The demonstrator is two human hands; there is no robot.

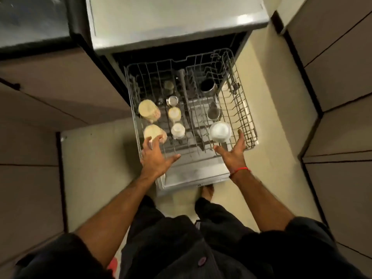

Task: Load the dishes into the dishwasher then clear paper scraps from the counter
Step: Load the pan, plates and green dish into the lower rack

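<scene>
The dishwasher's wire rack (244,109) is pulled out over the open door (193,174). Several upturned cups and glasses stand in it: two cream cups (149,110) at the left, smaller glasses (174,113) in the middle row, a white bowl (220,131) and steel tumblers (208,86) at the right. My left hand (154,156) reaches over the rack's front left corner with fingers spread, fingertips by the nearer cream cup (154,132). Over the front right corner my right hand (233,151) hovers, fingers spread, next to the white bowl. Neither hand holds anything.
The grey counter top (177,17) runs above the dishwasher, with a dark appliance (34,19) at the far left. Cabinet fronts (342,77) close in on both sides of a narrow pale floor (96,168). My feet stand just behind the open door.
</scene>
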